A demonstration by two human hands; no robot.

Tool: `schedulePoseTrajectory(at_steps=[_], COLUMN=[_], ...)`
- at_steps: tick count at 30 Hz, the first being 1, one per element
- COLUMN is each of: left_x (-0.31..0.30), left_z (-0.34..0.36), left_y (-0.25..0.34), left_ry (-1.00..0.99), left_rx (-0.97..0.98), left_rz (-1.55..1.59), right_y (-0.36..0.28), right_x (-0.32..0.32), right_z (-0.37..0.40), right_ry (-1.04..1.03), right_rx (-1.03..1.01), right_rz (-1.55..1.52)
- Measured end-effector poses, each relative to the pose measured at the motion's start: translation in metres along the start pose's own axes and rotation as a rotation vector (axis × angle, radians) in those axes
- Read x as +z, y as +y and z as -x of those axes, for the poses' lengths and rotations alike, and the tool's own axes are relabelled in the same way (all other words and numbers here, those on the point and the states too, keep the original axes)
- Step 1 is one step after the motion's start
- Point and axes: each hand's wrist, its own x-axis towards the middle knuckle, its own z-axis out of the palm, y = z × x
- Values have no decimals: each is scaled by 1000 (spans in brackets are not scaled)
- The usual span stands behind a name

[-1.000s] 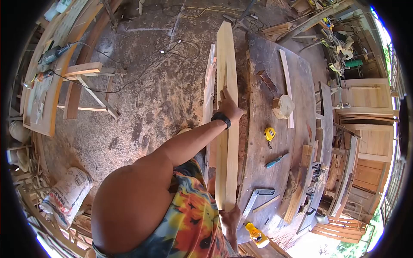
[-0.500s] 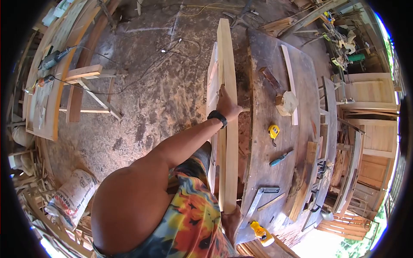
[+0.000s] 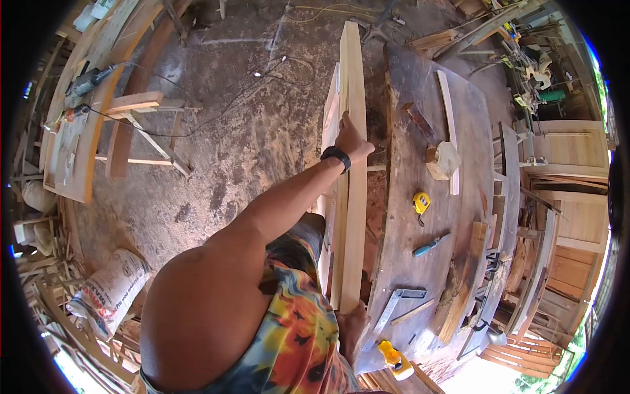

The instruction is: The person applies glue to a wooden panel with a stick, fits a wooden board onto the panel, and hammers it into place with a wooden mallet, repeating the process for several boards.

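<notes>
A long pale wooden beam (image 3: 355, 197) runs away from my body, alongside the workbench. My left hand (image 3: 352, 140), with a black band on its wrist, grips the beam's far half, index finger stretched along it and thumb over the right side. Low in the view, my right hand (image 3: 352, 323) is closed around the beam's near end; its fingers are partly hidden. Another pale board (image 3: 330, 121) stands just left of the beam, partly covered by it and my arm.
On the workbench (image 3: 420, 262) lie a yellow tape measure (image 3: 420, 203), a teal-handled tool (image 3: 430, 245), a square (image 3: 395, 307), a wood block (image 3: 442, 161) and a yellow bottle (image 3: 395, 360). Power tools (image 3: 88, 82) rest on a left-hand panel; a cord crosses the floor.
The beam has shifted slightly forward, away from my body, relative to the workbench. Both hands have moved forward with it and keep their hold. The view has shifted a little.
</notes>
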Motion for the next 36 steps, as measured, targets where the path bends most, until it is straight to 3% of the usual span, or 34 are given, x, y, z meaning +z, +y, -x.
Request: schedulePoseTrajectory(at_steps=[12,19,22,29,32,33,35,36], left_x=[-8,7,10,20,27,32,67,57], left_z=[-32,18,43,44,44,40,30,27], left_y=[11,-5,-2,-7,-20,-30,-66,-62], left_ry=[-4,13,-27,-11,-18,20,118,-28], left_rx=[-72,0,-22,6,0,61,181,109], left_rz=[-66,-12,20,11,13,-12,-22,64], right_y=[-30,1,35,57,67,86,109,96], right_x=[5,-11,-14,-3,-1,12,28,16], right_z=[-26,7,26,20,10,4,-6,-10], right_ry=[-33,-79,-34,8,-48,58,205,-16], right_rx=[7,57,93,56,-12,-157,-329,-175], right_rz=[157,150,5,-98,129,9,208,161])
